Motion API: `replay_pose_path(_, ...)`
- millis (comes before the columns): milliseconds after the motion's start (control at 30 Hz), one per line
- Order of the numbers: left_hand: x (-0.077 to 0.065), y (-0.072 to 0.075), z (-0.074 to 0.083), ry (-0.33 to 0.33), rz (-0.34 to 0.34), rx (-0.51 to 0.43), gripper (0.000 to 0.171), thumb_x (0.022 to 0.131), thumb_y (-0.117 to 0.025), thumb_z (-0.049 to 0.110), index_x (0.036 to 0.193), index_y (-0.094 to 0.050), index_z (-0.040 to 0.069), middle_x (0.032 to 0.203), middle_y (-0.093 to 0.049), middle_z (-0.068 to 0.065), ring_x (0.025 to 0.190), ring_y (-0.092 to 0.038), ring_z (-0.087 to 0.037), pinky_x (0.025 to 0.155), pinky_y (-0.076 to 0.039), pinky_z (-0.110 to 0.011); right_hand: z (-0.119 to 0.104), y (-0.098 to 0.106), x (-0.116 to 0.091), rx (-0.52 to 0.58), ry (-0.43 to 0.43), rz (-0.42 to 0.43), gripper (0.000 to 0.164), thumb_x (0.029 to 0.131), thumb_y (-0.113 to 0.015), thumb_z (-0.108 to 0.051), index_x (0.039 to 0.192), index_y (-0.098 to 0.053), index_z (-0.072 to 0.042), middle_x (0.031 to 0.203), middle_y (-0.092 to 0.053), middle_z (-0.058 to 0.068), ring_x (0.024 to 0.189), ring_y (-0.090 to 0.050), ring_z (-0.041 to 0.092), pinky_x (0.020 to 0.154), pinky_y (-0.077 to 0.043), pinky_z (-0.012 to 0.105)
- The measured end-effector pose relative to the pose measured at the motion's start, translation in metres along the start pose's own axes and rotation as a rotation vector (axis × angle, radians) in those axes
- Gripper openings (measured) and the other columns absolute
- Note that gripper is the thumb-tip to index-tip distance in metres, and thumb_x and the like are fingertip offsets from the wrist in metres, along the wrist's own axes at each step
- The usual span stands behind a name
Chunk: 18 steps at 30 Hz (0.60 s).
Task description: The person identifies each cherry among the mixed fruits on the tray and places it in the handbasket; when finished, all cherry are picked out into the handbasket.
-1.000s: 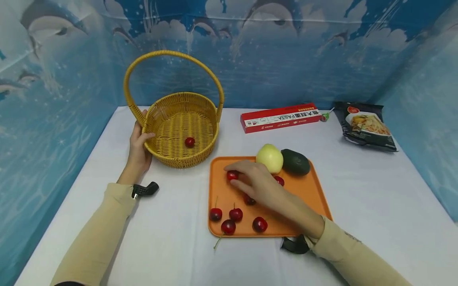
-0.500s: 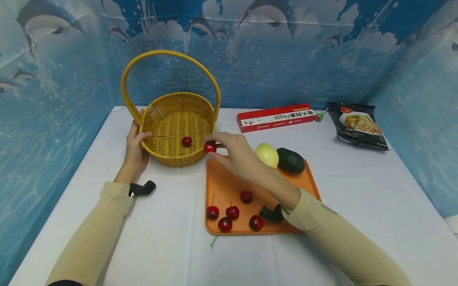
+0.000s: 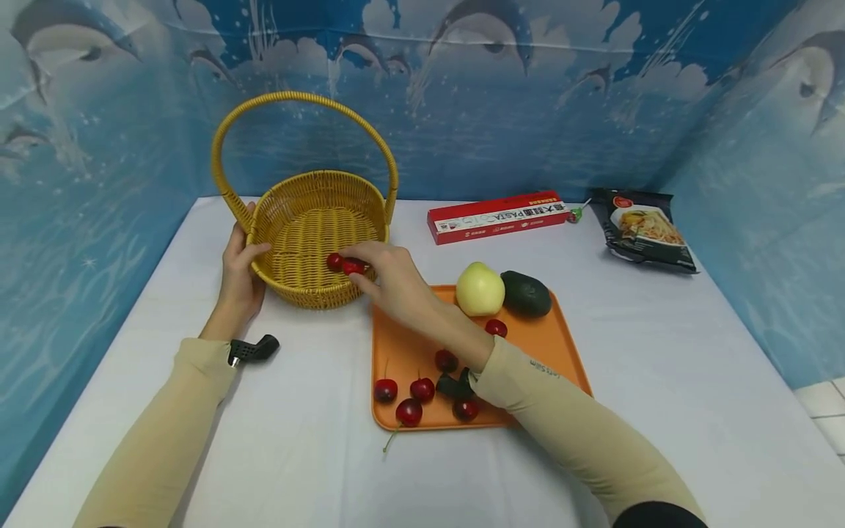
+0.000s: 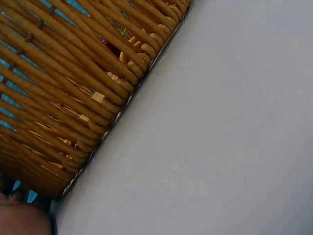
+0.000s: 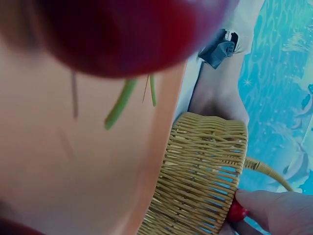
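My left hand grips the left side of the yellow wicker basket, thumb over the rim; part of that hand shows in the left wrist view's corner. Over the basket's front right rim, my right hand pinches a dark red cherry. Beside it, another cherry lies on the basket floor. The right wrist view has the held cherry at the wicker rim. Several cherries, one being the stemmed cherry, rest on the orange tray beneath my right forearm.
A pale green round fruit and a dark green avocado sit at the tray's back. Behind stand a red pasta box, a lollipop and a black food packet. The basket's tall handle arches above it.
My right hand has carried a cherry from the tray, leftward and up, to above the basket. The left hand keeps its hold on the basket. The head view has shifted slightly.
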State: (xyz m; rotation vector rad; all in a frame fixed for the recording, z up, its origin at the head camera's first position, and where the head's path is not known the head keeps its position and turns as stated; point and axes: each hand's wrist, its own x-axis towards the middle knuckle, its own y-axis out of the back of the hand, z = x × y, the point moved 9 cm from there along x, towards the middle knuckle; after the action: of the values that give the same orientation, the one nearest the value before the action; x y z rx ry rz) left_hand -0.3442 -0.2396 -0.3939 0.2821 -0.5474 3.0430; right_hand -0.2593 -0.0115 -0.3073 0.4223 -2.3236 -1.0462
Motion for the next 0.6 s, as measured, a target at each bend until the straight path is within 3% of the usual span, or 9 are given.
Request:
replay_pose_path(200, 0.0, 0.0, -0.001, 0.0, 0.01, 0.01, 0.068, 0.092, -0.046, 0.001, 0.153, -0.034, 0.028, 0.16, -0.026, -0.002, 0.147, -0.025, -0.024, 0.122, -0.021, -0.037, -0.003, 0.005, -0.009, -0.024, 0.031, -0.009, 0.046, 0.091, -0.07, -0.014, 0.135, -0.06, -0.008, 0.138, -0.061, 0.006, 0.129, -0.055, 0.019, 0.106, -0.047, 0.033)
replay_pose_path(367, 0.001, 0.001, -0.001, -0.002, 0.012, 0.001, 0.067, 0.092, -0.047, 0.002, 0.152, -0.037, 0.029, 0.16, -0.027, -0.002, 0.147, -0.025, -0.024, 0.122, -0.021, -0.036, -0.005, 0.022, -0.033, 0.027, 0.064, 0.001, 0.045, 0.091, -0.07, -0.015, 0.134, -0.061, -0.009, 0.137, -0.061, 0.004, 0.129, -0.056, 0.017, 0.104, -0.048, 0.034)
replay_pose_path(600, 0.001, 0.0, -0.002, -0.001, 0.01, -0.004, 0.067, 0.093, -0.047, 0.002, 0.153, -0.036, 0.028, 0.16, -0.027, -0.003, 0.147, -0.025, -0.026, 0.122, -0.022, -0.038, 0.011, 0.031, -0.075, 0.064, -0.056, -0.104, 0.047, 0.093, -0.069, -0.027, 0.138, -0.058, -0.02, 0.135, -0.062, -0.008, 0.129, -0.054, 0.009, 0.107, -0.046, 0.037)
